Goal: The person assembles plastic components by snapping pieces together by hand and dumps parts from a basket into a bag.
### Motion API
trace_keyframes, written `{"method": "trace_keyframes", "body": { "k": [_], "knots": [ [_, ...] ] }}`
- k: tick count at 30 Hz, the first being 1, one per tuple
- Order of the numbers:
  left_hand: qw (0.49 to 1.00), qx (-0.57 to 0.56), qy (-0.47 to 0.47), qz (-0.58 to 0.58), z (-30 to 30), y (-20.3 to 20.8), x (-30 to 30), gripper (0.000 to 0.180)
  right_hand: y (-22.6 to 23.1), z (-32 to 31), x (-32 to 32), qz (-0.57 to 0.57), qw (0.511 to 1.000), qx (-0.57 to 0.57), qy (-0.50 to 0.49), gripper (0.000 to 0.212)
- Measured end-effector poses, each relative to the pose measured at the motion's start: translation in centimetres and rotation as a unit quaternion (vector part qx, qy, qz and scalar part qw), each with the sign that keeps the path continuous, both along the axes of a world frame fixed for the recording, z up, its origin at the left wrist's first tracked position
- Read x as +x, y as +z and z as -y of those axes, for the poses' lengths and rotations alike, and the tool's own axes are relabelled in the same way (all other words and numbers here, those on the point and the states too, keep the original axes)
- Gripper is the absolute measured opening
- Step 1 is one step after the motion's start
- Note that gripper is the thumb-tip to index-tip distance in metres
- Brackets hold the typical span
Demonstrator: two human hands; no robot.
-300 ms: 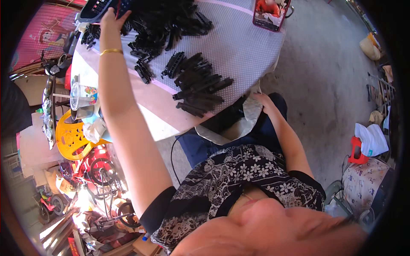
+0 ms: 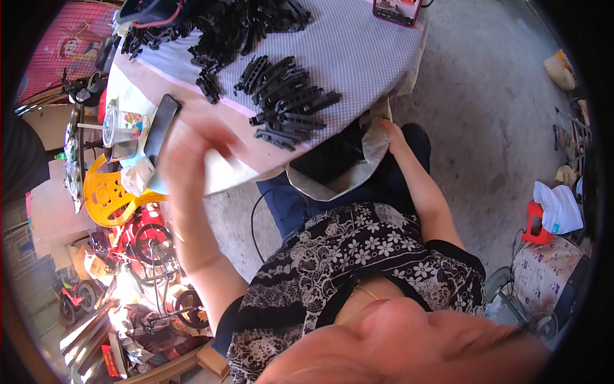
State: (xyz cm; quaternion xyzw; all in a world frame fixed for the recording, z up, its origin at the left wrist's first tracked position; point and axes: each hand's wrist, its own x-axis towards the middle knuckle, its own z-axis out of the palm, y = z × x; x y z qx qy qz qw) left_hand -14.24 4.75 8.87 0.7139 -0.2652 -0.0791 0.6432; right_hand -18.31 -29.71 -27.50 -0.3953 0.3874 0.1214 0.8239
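My left hand (image 2: 201,141) hovers over the near left part of the round table, smeared by motion, so its fingers cannot be made out. Just left of it lies a dark flat phone-like slab (image 2: 162,130). At the right, my right hand (image 2: 393,136) grips the rim of a pale sack (image 2: 373,155), which hangs open below the table edge on my lap. Dark contents show inside the sack. A small pile of black plastic clip-like parts (image 2: 291,102) lies near the table edge, between my hands. Beyond it spreads a larger heap of the same parts (image 2: 224,32).
A dark blue basket (image 2: 150,13) stands at the far left of the table (image 2: 358,51). A propped phone (image 2: 396,11) is at the far right. A lidded plastic cup (image 2: 119,125) and a yellow chair (image 2: 105,192) are on the left. A dark cable (image 2: 254,224) hangs beside my leg.
My left hand has drawn back from the basket toward me, uncovering the dark slab. My right hand stays on the sack rim. The view has shifted slightly.
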Motion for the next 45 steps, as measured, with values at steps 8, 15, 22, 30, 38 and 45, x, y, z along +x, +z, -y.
{"method": "trace_keyframes", "body": {
  "k": [8,15,22,30,38,45],
  "knots": [
    [0.895,0.379,0.187,-0.144,-4.7,-29.0,-5.6,0.053,4.9,-9.9,0.3,0.051,0.787,-0.532,0.308,0.029],
    [0.816,0.486,0.278,-0.145,-0.8,-35.7,-3.8,0.086,3.7,0.4,1.1,0.125,0.962,-0.228,0.083,0.019],
    [0.810,0.152,0.274,-0.496,1.1,-38.1,-4.7,0.025,4.2,3.6,4.7,0.103,0.942,-0.305,0.101,0.028],
    [0.840,0.344,0.116,-0.402,-0.5,-28.0,-6.7,0.027,19.5,0.2,1.4,0.283,0.591,-0.642,0.399,0.037],
    [0.961,0.249,-0.075,0.089,7.6,-8.6,-5.1,0.027,29.0,-7.8,9.0,0.670,0.414,-0.577,0.215,0.044],
    [0.891,0.445,-0.037,0.078,16.1,-26.5,-6.2,0.068,26.5,-13.7,17.7,0.550,0.397,-0.653,0.337,0.068]
  ]
}}
